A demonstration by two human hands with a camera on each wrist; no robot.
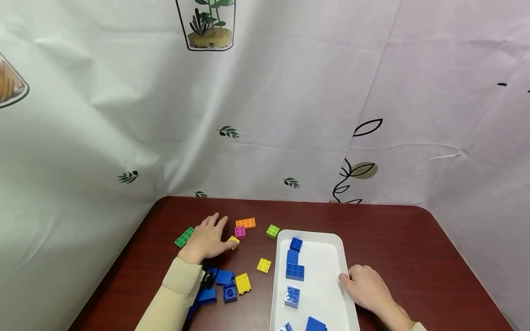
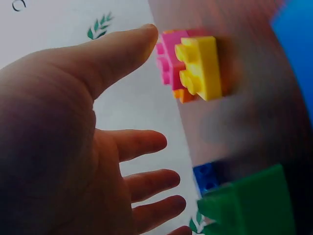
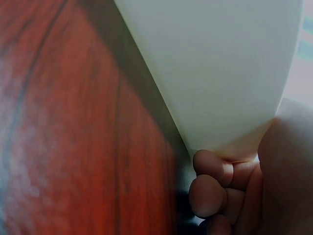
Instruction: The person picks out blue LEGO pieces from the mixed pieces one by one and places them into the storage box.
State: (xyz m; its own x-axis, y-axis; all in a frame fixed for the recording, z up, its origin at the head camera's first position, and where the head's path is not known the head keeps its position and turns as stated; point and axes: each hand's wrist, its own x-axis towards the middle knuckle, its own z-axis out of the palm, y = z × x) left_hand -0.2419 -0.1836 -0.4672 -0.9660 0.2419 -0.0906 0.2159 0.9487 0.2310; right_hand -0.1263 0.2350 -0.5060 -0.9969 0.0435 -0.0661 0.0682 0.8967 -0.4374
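Note:
My left hand (image 1: 207,240) reaches over the far left of the table with its fingers spread and nothing held. In the left wrist view its thumb is close to a yellow brick (image 2: 208,68), with a pink brick (image 2: 171,61) just behind. A green brick (image 1: 184,236) lies on the other side of that hand. My right hand (image 1: 367,287) grips the right edge of a white tray (image 1: 323,266), thumb over the rim and fingers curled beneath. Along the tray lie several blue bricks, one of them a two-by-four brick (image 1: 295,272).
Several blue bricks (image 1: 225,277) and a yellow wheeled piece (image 1: 243,283) cluster beside my left forearm. An orange brick (image 1: 245,223) touches the pink one. A lime brick (image 1: 272,231) sits by the tray's far left corner, and another yellow brick (image 1: 263,265) left of the tray.

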